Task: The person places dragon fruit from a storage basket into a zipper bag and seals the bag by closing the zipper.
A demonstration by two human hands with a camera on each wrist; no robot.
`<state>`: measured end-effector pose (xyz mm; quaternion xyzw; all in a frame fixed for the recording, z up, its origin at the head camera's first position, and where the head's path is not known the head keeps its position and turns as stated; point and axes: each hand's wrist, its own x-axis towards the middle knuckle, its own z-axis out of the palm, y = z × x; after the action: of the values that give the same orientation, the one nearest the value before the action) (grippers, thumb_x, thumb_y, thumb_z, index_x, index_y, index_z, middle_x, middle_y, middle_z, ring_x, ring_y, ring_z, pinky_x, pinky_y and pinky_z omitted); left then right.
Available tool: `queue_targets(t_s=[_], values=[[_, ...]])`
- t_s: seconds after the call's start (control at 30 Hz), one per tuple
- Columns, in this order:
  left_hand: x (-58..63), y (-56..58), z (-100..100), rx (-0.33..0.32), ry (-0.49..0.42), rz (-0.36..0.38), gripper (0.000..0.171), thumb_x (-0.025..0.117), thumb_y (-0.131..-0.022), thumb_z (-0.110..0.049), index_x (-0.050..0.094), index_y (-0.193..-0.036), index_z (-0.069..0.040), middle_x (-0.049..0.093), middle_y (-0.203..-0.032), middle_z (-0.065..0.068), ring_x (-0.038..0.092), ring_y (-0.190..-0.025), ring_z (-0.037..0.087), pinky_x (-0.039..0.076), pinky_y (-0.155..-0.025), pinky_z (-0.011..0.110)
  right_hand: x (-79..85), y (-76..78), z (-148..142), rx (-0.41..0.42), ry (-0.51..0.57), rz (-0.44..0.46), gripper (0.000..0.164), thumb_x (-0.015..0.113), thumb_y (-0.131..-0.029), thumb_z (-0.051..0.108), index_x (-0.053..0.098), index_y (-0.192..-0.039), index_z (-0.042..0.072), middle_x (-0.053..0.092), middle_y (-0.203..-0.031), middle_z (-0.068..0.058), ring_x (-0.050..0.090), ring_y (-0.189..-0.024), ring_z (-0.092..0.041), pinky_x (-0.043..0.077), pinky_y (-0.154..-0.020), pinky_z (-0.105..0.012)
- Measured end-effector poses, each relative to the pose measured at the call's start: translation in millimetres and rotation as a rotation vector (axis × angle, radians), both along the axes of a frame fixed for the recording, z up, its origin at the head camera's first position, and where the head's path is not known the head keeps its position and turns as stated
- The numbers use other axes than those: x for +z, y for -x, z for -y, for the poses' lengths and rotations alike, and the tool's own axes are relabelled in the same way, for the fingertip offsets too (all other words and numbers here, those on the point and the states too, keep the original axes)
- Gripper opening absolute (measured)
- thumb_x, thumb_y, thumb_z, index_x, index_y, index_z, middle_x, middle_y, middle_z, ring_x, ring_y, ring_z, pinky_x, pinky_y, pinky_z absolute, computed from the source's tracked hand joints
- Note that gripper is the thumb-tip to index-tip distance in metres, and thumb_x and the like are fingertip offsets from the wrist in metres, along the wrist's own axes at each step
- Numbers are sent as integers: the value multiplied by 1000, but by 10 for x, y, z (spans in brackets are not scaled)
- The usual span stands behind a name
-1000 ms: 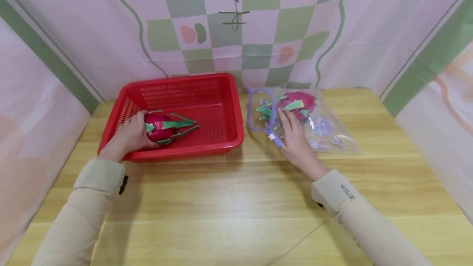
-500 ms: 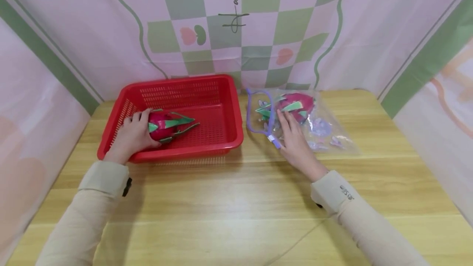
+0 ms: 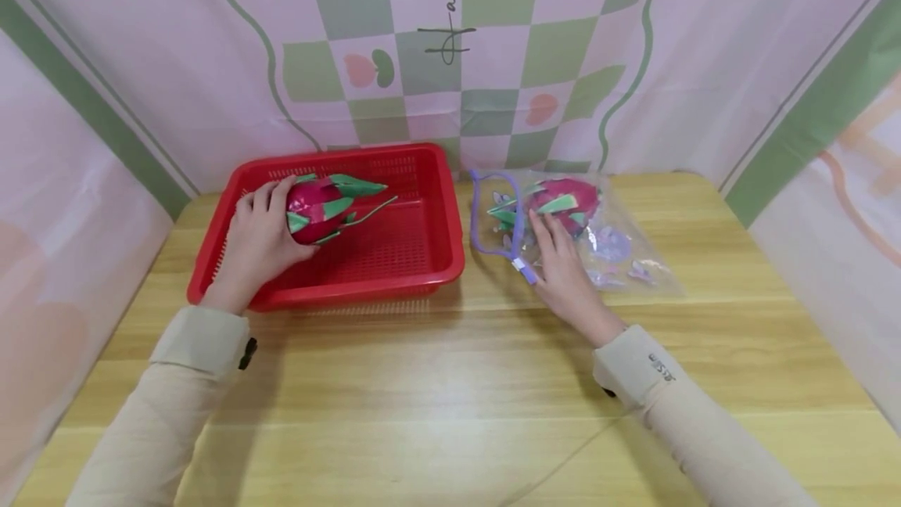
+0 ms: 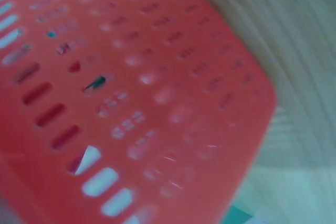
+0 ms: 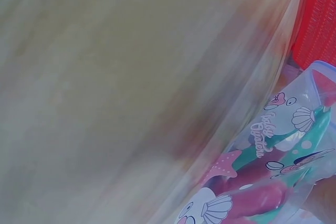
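My left hand [image 3: 260,237] grips a pink dragon fruit [image 3: 317,211] with green leaf tips, thumb on the near side and fingers over the far side. It holds the fruit above the floor of the red basket [image 3: 380,286], tips pointing right. In the left wrist view, the basket's slotted wall [image 4: 136,77] hides the hand. My right hand [image 3: 568,280] rests with extended fingers on a clear bag [image 3: 644,268] with a purple zip edge. Inside that bag lies a second dragon fruit [image 3: 584,198], also visible through printed plastic in the right wrist view.
A wooden table [image 3: 436,405] bears the basket at left and the bag at right, with a narrow gap between them. Patterned cloth [image 3: 486,61] hangs close behind both and along the sides. A thin cord [image 3: 563,464] trails from the right sleeve.
My left hand has lifted the dragon fruit from the basket floor and shifted slightly right, the leaf tips rising. My right hand and the bag have stayed in place.
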<state>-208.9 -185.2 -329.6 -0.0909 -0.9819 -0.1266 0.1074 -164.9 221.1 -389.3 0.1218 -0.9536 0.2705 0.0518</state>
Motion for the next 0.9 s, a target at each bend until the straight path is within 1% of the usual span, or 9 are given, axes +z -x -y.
queue_targets(t_s=[0.1, 0.2, 0.43, 0.53, 0.7, 0.9], values=[[28, -5, -89, -34, -4, -69, 101, 85, -65, -27, 28, -146, -7, 37, -141, 26, 36, -125, 48, 44, -94, 63, -8, 1, -6, -6, 1, -4, 78, 55, -95, 28, 7, -154, 10, 7, -158, -26, 9, -144, -48, 17, -111, -68], [54, -21, -178, -66, -9, -117, 101, 86, -65, -28, 29, -145, -8, 38, -140, 25, 36, -125, 47, 47, -91, 61, -14, 1, -10, -8, -1, -4, 78, 55, -95, 28, 6, -154, 11, 8, -158, -26, 9, -144, -48, 17, -111, -69], [143, -76, -396, -124, -36, -181, 99, 87, -65, -24, 29, -145, -12, 38, -141, 22, 36, -127, 45, 48, -91, 61, -3, 9, -2, -4, 1, 8, 76, 51, -97, 29, 5, -154, 10, 6, -158, -26, 8, -145, -48, 14, -113, -67], [183, -94, -502, -159, -30, -210, 99, 87, -64, -24, 30, -144, -12, 39, -141, 22, 36, -127, 45, 49, -92, 59, 6, 12, -3, -6, 0, 10, 75, 51, -98, 29, 5, -154, 10, 5, -158, -25, 8, -145, -48, 14, -113, -67], [230, -111, -671, -199, -5, -229, 100, 87, -64, -26, 30, -145, -14, 39, -141, 21, 36, -128, 44, 48, -94, 59, 4, 7, -2, -9, 0, 3, 77, 54, -96, 27, 6, -154, 11, 7, -158, -25, 8, -145, -47, 15, -113, -67], [266, -117, -828, -217, 17, -240, 101, 87, -64, -28, 30, -146, -16, 39, -142, 21, 37, -128, 43, 45, -98, 59, 13, -1, -3, -12, 10, -6, 79, 57, -94, 25, 8, -154, 11, 9, -158, -26, 10, -145, -47, 16, -112, -68]])
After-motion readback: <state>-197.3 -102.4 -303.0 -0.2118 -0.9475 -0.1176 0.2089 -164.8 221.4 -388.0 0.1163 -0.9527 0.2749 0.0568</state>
